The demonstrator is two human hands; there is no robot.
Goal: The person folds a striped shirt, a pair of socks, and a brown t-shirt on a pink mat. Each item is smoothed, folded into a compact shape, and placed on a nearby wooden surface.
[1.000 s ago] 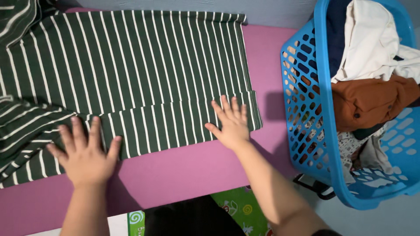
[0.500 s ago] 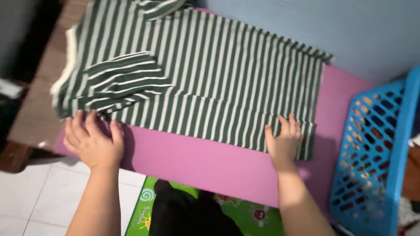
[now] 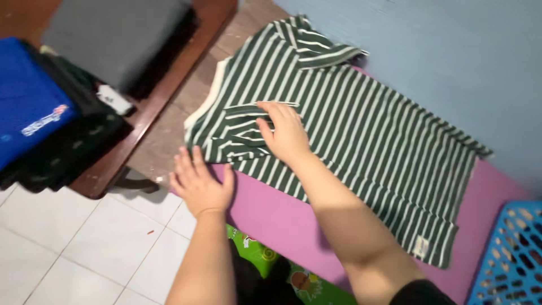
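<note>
On the pink mat, head view: we look down at a dark green cotton shirt with thin white stripes (image 3: pixel 350 130), spread flat on a pink foam mat (image 3: pixel 271 212).
Right hand (image 3: pixel 285 133): we press it open-palmed on the folded sleeve, fingers spread, clasping nothing.
Left hand (image 3: pixel 200 183): it lies flat and open just off the shirt's near corner, at the mat's edge.
Long axis: we see the shirt run from collar at upper left to hem at lower right; the sleeve sits under our right hand, which is nearer.
Hard to make out: the blue plastic lattice basket (image 3: pixel 508 254) is cut off at the corner; a blurred dark clothes pile (image 3: pixel 45 118) sits on a brown wooden bench (image 3: pixel 164 90).
</note>
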